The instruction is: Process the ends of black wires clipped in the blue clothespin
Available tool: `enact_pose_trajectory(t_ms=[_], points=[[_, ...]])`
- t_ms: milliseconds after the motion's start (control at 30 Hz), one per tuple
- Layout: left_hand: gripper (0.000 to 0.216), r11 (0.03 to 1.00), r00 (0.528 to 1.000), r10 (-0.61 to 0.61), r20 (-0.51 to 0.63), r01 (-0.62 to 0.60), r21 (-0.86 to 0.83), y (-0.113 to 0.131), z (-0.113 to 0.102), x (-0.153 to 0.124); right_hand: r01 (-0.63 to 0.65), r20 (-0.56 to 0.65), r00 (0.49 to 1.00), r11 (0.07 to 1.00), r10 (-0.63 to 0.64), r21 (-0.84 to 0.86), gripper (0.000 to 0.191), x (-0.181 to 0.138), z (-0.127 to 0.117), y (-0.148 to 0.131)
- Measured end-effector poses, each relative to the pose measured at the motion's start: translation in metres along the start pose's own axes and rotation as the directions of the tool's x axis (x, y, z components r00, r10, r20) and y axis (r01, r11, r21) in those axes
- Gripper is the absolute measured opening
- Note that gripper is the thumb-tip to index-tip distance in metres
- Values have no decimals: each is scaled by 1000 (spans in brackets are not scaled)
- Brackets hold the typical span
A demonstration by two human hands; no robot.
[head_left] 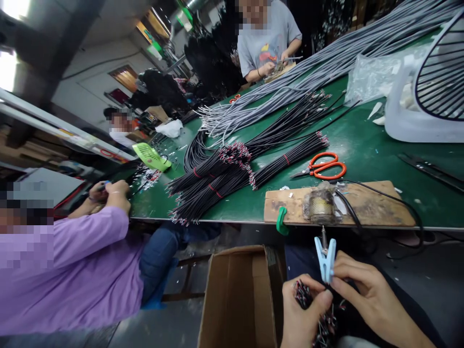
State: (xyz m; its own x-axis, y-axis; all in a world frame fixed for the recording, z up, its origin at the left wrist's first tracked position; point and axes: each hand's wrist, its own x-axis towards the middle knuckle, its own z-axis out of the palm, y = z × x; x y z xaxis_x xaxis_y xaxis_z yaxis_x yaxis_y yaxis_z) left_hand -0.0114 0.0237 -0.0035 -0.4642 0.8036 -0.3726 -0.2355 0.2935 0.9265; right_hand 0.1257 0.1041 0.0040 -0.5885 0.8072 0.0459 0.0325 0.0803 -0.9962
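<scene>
My left hand (304, 309) is closed around a bundle of thin black cables (325, 321) with red and white wire ends. My right hand (366, 290) is pinched at the lower tip of a light blue clothespin (326, 261); what lies between its fingertips is too small to make out. The clothespin sits on the metal shaft (324, 234) of a small round motor (321, 205). That motor is fixed to a wooden board (380, 203) at the table's edge, held by a green clamp (282, 221).
On the green table (366, 154) lie orange-handled scissors (328, 166), tied black cable bundles (213, 176) and long grey cables (311, 72). A fan (402, 111) stands right. An open cardboard box (237, 295) is below. Co-workers sit left (90, 266) and opposite (268, 43).
</scene>
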Motion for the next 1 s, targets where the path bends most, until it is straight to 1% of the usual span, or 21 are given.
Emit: enact_pose_trajectory(t_ms=[33,100,200,300,400,500,567,667,767,833,900,1000], points=[[40,1000,1000,-10,-9,10,-20,-2,-2,0,-2,-12,1000,1000,2,-2,23,-2,-1,2],[39,999,1000,-22,12,22,-42,-5,-4,-1,7,-33,999,1000,-8,-7,23,-5,-2,7],[39,998,998,-20,62,23,-52,-7,-6,-2,45,-73,996,999,-46,-13,17,-6,-3,12],[39,997,996,-29,82,35,-66,-7,-4,-5,71,-112,991,997,-74,-23,10,-5,-3,13],[42,987,995,-58,77,69,-147,-6,-1,-7,67,-85,994,998,-68,-8,9,-2,-2,12],[47,959,986,-126,105,148,-242,-4,0,-8,77,-34,997,997,-76,32,11,0,-2,11],[48,941,976,-172,136,203,-270,-2,1,-7,108,-20,994,993,-107,49,11,1,-2,11],[51,925,964,-211,163,251,-285,1,1,-6,182,-14,983,981,-182,59,11,1,-2,11],[51,929,962,-205,179,249,-275,2,1,-5,244,-25,970,968,-243,57,15,1,0,11],[50,938,966,-199,164,236,-252,2,1,-5,229,-37,973,972,-227,44,15,0,2,11],[49,952,971,-192,139,219,-212,2,0,-4,156,-38,987,987,-154,39,16,-1,4,12],[47,968,975,-186,123,203,-145,3,-1,-5,34,0,999,996,-34,88,18,-4,6,12]])
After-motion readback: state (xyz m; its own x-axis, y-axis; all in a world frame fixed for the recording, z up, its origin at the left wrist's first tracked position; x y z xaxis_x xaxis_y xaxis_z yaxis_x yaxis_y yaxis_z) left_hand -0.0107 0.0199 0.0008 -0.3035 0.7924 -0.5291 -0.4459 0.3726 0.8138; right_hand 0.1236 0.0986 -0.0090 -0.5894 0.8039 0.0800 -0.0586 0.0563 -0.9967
